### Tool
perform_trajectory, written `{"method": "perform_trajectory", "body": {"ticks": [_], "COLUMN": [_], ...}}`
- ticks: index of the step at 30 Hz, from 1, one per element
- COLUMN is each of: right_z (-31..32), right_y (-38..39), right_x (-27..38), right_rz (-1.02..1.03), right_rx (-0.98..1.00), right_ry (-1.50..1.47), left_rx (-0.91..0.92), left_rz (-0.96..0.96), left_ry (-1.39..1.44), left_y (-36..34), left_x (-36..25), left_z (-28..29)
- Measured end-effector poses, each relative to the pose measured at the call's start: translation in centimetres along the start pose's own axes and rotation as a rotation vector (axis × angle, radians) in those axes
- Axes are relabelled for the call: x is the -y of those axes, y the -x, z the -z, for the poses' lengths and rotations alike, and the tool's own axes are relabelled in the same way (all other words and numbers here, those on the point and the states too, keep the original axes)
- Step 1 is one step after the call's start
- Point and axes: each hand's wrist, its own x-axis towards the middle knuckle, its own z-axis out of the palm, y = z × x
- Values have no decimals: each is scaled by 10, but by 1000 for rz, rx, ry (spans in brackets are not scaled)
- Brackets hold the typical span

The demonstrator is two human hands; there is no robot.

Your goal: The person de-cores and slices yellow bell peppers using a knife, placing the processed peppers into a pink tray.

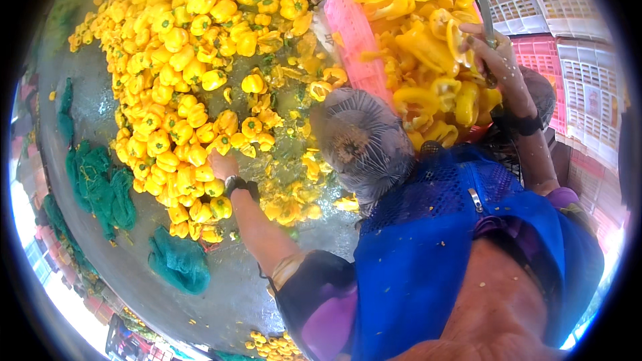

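My left hand [223, 166], with a dark band at its wrist, reaches into the lower right side of a big pile of whole yellow bell peppers [177, 60]. Its fingers touch the peppers and are partly hidden among them. Over on the right, my right hand [491, 57] is above a pink plastic crate [354, 40] heaped with cut yellow pepper pieces [428, 47]. Its fingers are bent around the edge of a pale-ribbed pepper piece [456, 39]. Beside this hand runs a curved grey band [483, 0]; its kind cannot be made out.
Pepper scraps [291, 200] litter the wet grey floor [241, 294] between the pile and my body. Green net sacks [100, 187] lie left of the pile. Stacked white crates [588, 87] and a pink crate [538, 73] stand at the right. More peppers [274, 345] lie at the bottom.
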Motion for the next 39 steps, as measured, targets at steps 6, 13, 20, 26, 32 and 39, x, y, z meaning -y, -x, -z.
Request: {"method": "perform_trajectory", "body": {"ticks": [6,13,20,26,32,39], "right_z": [-24,-41,-60,-93,-96,-66], "right_y": [-2,-3,11,25,30,26], "right_x": [25,23,40,47,60,30], "right_rz": [-72,-81,-32,292,478,650], "right_rx": [-33,-73,17,286,398,89], "right_ry": [75,136,24,-31,162,152], "left_rx": [-21,-4,-314,-297,-129,-25], "left_rz": [-264,-335,-122,-434,-652,-783], "left_ry": [-297,-397,631,1209,1363,1250], "left_y": [-33,-36,-13,66,152,218], "left_x": [12,2,-38,-167,-258,-320], "left_z": [-47,-34,31,198,293,315]}}
